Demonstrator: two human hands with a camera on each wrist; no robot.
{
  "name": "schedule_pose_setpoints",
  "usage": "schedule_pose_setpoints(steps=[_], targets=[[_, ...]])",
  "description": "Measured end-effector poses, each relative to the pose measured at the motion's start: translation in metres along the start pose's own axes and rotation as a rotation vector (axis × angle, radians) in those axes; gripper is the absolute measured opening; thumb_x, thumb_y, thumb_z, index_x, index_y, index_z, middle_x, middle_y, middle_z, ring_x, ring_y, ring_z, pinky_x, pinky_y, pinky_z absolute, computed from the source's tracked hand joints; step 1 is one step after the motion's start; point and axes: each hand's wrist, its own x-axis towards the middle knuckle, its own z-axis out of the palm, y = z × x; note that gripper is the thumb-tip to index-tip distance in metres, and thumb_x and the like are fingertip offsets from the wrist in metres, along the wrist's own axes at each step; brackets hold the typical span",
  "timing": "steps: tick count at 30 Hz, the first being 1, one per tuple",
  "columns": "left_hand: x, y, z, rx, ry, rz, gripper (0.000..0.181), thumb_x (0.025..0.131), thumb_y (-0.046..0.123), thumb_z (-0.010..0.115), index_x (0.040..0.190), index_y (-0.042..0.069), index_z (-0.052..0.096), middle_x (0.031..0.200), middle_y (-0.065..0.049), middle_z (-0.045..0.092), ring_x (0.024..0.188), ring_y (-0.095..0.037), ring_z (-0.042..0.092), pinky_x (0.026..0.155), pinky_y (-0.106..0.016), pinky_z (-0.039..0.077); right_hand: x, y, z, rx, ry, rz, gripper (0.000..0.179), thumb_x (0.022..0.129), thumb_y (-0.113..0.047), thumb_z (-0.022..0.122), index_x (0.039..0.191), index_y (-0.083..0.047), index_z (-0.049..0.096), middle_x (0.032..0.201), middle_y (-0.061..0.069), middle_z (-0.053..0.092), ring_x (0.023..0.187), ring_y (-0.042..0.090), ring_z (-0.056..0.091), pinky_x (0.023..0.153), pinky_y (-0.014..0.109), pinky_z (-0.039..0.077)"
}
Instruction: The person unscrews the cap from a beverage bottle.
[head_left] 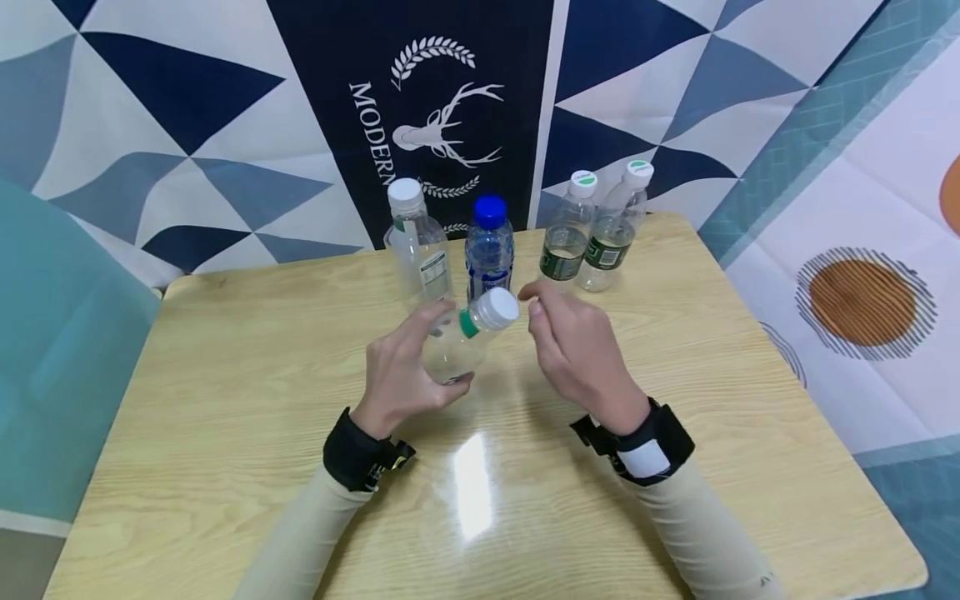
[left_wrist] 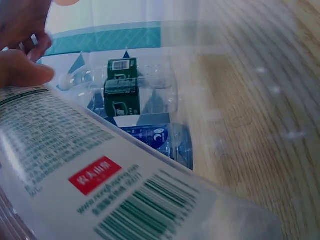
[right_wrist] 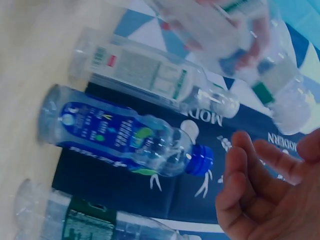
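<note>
Beige sleeves (head_left: 300, 537) with black wrist straps (head_left: 356, 454) are extending over a pale wood-grain table (head_left: 247, 375). The left hand (head_left: 407, 367) is gripping a clear plastic bottle (head_left: 456, 343) with a green neck band, thumb on one side and fingers on the other; it is tilting above the table, its white screw cap (head_left: 501, 308) pointing toward the right hand (head_left: 577, 346). That right hand is hovering just beside the cap, its fingers loosely bent and holding nothing. In the left wrist view, the gripped bottle is showing a white printed label (left_wrist: 50, 145) with a red patch and a green barcode.

Behind the hands, a clear plastic bottle with a white cap and pale label (head_left: 423, 258), a clear bottle with a blue cap and blue label (head_left: 489, 254) and two clear, white-capped bottles with dark green labels (head_left: 564, 246) are standing near the far edge.
</note>
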Motion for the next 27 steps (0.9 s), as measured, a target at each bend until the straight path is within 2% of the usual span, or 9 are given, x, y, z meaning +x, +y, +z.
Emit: schedule_pose_setpoints(steps=[4,7,12,16,18,21,24,27], targets=[[0.001,0.003,0.001,0.093,-0.087,0.001,0.088,0.054,0.053,0.076,0.131,0.02,0.051,0.111,0.0,0.064,0.07,-0.011,0.059,0.041,-0.025,0.037,0.01,-0.001,-0.004,0.014,0.052,0.047,0.034,0.101,-0.026,0.033,0.1,-0.004,0.059,0.064,-0.005,0.049,0.05,0.01,0.042,0.044,0.027,0.031],[0.002,0.006,0.0,0.148,-0.128,-0.007,0.088,0.053,0.056,0.074,0.131,0.021,0.051,0.108,0.001,0.064,0.064,-0.011,0.056,0.04,-0.026,0.037,0.014,-0.002,-0.003,-0.006,0.035,0.069,0.035,0.1,-0.031,0.037,0.093,-0.006,0.06,0.063,-0.005,0.048,0.051,0.01,0.043,0.045,0.027,0.032],[0.004,0.009,-0.001,0.24,-0.159,0.004,0.087,0.052,0.056,0.072,0.13,0.022,0.054,0.106,0.002,0.063,0.061,-0.013,0.055,0.039,-0.029,0.036,0.014,-0.002,0.002,-0.08,-0.026,0.092,0.038,0.098,-0.039,0.039,0.078,-0.012,0.056,0.06,-0.007,0.045,0.05,0.01,0.042,0.044,0.027,0.032],[0.007,0.015,-0.002,0.301,-0.163,0.04,0.086,0.052,0.055,0.071,0.13,0.022,0.056,0.102,0.001,0.062,0.061,-0.014,0.054,0.038,-0.028,0.033,0.012,-0.002,0.002,-0.181,-0.07,0.146,0.045,0.098,-0.046,0.035,0.066,-0.017,0.046,0.053,-0.005,0.038,0.045,0.013,0.039,0.039,0.031,0.028],[0.009,0.017,-0.002,0.335,-0.167,0.07,0.085,0.053,0.054,0.07,0.13,0.022,0.057,0.1,0.0,0.061,0.061,-0.015,0.053,0.038,-0.028,0.033,0.01,-0.003,0.002,-0.234,-0.107,0.207,0.053,0.099,-0.051,0.031,0.059,-0.018,0.041,0.05,-0.004,0.035,0.043,0.016,0.038,0.037,0.033,0.027],[0.01,0.02,-0.003,0.401,-0.172,0.124,0.082,0.055,0.054,0.066,0.13,0.021,0.057,0.1,-0.003,0.061,0.062,-0.017,0.053,0.039,-0.029,0.035,0.008,-0.005,0.001,-0.282,-0.209,0.349,0.066,0.097,-0.061,0.02,0.051,-0.017,0.038,0.046,-0.001,0.034,0.041,0.019,0.039,0.036,0.036,0.027],[0.01,0.021,-0.005,0.464,-0.182,0.164,0.08,0.058,0.054,0.062,0.131,0.021,0.054,0.101,-0.007,0.06,0.063,-0.02,0.053,0.041,-0.03,0.04,0.007,-0.006,-0.001,-0.288,-0.317,0.496,0.076,0.093,-0.068,0.01,0.046,-0.016,0.04,0.045,0.001,0.038,0.041,0.022,0.043,0.038,0.039,0.03],[0.01,0.021,-0.006,0.492,-0.188,0.181,0.079,0.06,0.053,0.06,0.132,0.021,0.052,0.101,-0.008,0.06,0.064,-0.022,0.054,0.043,-0.032,0.044,0.007,-0.006,-0.001,-0.282,-0.366,0.571,0.081,0.091,-0.069,0.004,0.046,-0.015,0.042,0.047,0.004,0.043,0.043,0.023,0.045,0.039,0.04,0.031]])
